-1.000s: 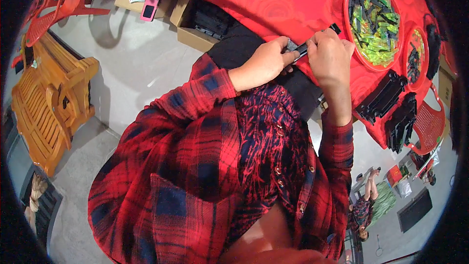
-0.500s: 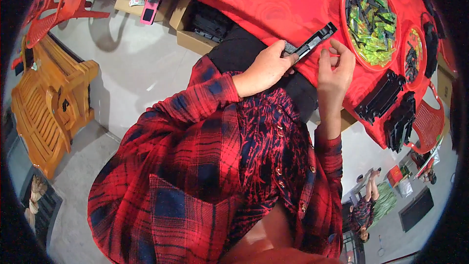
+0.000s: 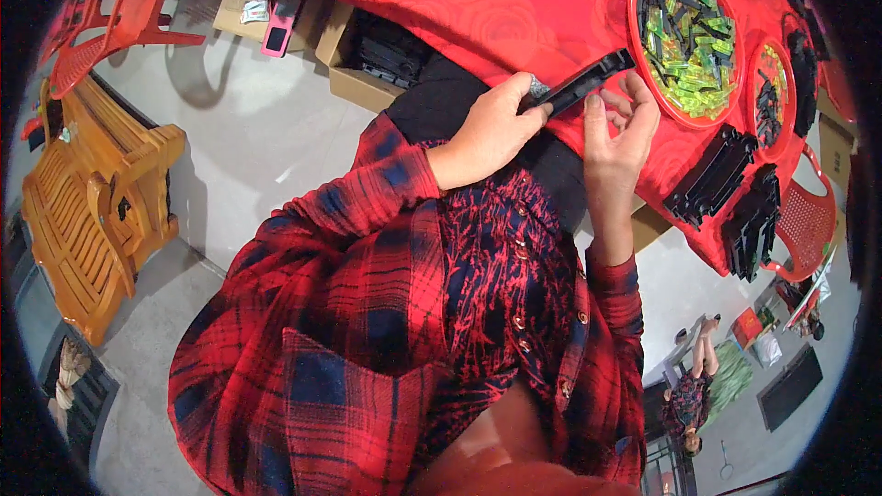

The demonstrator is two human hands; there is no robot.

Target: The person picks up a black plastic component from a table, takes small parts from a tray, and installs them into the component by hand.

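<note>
My left hand [image 3: 487,133] is closed on one end of a long, narrow black plastic part [image 3: 595,78], which slants up and to the right over the table's near edge. A small grey speckled patch [image 3: 539,87] shows beside the left fingertips; what it belongs to is hidden. Just below the part's far end is my right hand [image 3: 617,152], its thumb and bent fingers apart, with nothing visible between them. Right of the hands, a round red basket [image 3: 634,23] on the red tablecloth [image 3: 542,0] holds yellow-green and black plastic pieces.
A smaller red basket [image 3: 786,83] holds small dark and orange pieces. Stacked black plastic parts [image 3: 712,174] lie at the table's right corner. Below the table edge stands a cardboard box [image 3: 363,87] of black parts. Wooden furniture [image 3: 87,211] is at left; a person [image 3: 687,404] appears lower right.
The black part has turned in my left hand, showing a darker side. My right thumb and fingers have spread further apart beneath its far end. The view has shifted slightly.
</note>
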